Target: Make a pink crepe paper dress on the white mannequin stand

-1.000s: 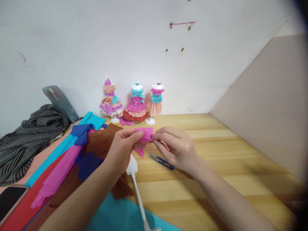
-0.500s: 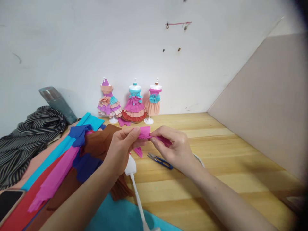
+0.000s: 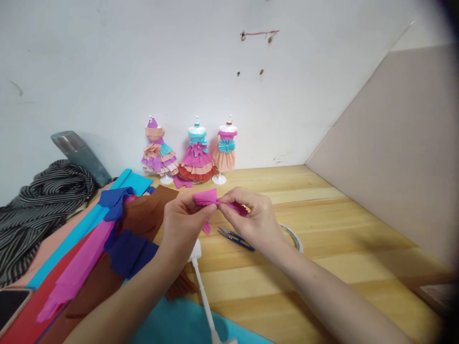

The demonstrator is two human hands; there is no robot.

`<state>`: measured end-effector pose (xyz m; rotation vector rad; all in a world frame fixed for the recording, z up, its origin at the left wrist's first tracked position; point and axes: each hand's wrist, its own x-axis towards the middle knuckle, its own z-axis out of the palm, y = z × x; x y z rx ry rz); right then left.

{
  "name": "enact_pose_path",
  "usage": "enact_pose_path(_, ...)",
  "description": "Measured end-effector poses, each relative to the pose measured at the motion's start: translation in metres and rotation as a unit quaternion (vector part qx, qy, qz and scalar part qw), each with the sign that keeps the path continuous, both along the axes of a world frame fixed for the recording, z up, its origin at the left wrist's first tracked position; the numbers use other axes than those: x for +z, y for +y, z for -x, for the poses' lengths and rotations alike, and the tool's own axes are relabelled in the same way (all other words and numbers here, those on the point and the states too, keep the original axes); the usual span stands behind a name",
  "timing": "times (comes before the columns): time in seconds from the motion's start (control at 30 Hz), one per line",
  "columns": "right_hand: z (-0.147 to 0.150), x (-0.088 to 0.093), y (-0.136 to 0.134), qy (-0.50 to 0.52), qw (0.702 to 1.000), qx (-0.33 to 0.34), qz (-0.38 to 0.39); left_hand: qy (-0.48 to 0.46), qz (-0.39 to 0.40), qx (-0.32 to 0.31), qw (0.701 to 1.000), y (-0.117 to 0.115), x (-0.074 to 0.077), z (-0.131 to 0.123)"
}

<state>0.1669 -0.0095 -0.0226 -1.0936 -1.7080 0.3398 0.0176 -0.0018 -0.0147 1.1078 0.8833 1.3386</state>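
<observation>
Both hands pinch one pink crepe paper strip (image 3: 206,197) above the wooden table. My left hand (image 3: 184,222) grips its gathered lower edge between thumb and fingers, with the flat part standing up above the thumb. My right hand (image 3: 251,215) pinches the strip just beside the left thumb, and a ruffled end runs back under its palm. Below the hands lie blue-handled thread snips (image 3: 235,238), blades pointing left. A white tool with a long thin shaft (image 3: 204,291) stands near my left wrist, its head partly hidden behind the arm.
Three small dress forms in paper dresses (image 3: 196,157) stand against the wall. Coloured crepe paper (image 3: 81,267) piles up at left, beside a striped cloth (image 3: 53,191), a bottle (image 3: 82,155) and a phone (image 3: 12,308). A white ring (image 3: 296,238) lies behind my right wrist.
My left thumb has come down onto the gathered edge, close to the right fingertips. The paper's flat part has tilted left. The view has shifted slightly, and more of the white ring shows.
</observation>
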Motion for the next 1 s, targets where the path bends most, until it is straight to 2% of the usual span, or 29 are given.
enact_pose_path(0.2,0.0017,-0.0031,0.0006,0.009,1.0,-0.019,0.006,0.008,-0.011,0.015,1.0,0.0007,-0.0029,-0.0006)
enact_pose_path(0.37,0.0018,-0.004,0.0031,0.057,0.996,-0.025,0.061,0.015,-0.044,0.025,0.999,-0.0002,-0.0032,-0.0022)
enact_pose_path(0.6,0.0011,-0.0018,0.0061,0.114,0.981,0.034,0.155,0.04,-0.101,0.054,0.993,-0.0007,-0.0041,-0.0043)
enact_pose_path(0.73,0.0008,-0.0015,0.0064,0.133,0.977,0.055,0.161,0.052,-0.11,0.057,0.991,-0.0001,-0.0036,-0.0035)
enact_pose_path(1.0,-0.0008,-0.0035,0.0047,0.074,0.99,0.024,0.116,0.046,-0.082,0.039,0.995,0.0012,-0.0043,-0.002)
